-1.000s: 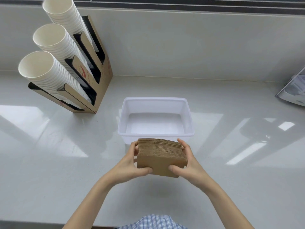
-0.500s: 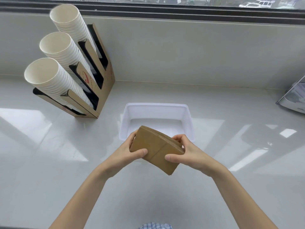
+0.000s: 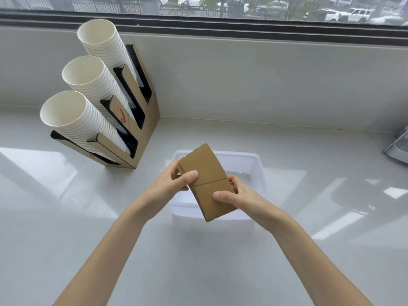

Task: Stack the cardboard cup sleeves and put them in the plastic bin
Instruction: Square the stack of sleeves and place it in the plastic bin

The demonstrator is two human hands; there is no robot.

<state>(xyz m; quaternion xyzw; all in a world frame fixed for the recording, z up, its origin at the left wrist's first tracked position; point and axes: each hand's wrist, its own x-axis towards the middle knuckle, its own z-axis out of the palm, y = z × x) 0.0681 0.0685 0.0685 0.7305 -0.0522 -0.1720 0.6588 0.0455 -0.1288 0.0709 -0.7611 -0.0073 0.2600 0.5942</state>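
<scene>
A stack of brown cardboard cup sleeves (image 3: 206,173) hangs tilted over the white plastic bin (image 3: 257,164), its flat face turned toward me. My left hand (image 3: 174,182) grips the stack's upper left edge with the thumb on the front. My right hand (image 3: 237,196) grips its lower right edge, thumb on the front too. The sleeves and both hands hide most of the bin's inside; its far rim and right wall show. The bin rests on the white counter.
A cardboard dispenser (image 3: 141,120) with three tilted columns of white paper cups (image 3: 84,127) stands at the back left. A grey object (image 3: 398,149) sits at the right edge. A low wall and a window run along the back.
Both hands carried the sleeve stack forward from in front of the bin to above it and turned it clockwise, so its flat face shows instead of the layered edges.
</scene>
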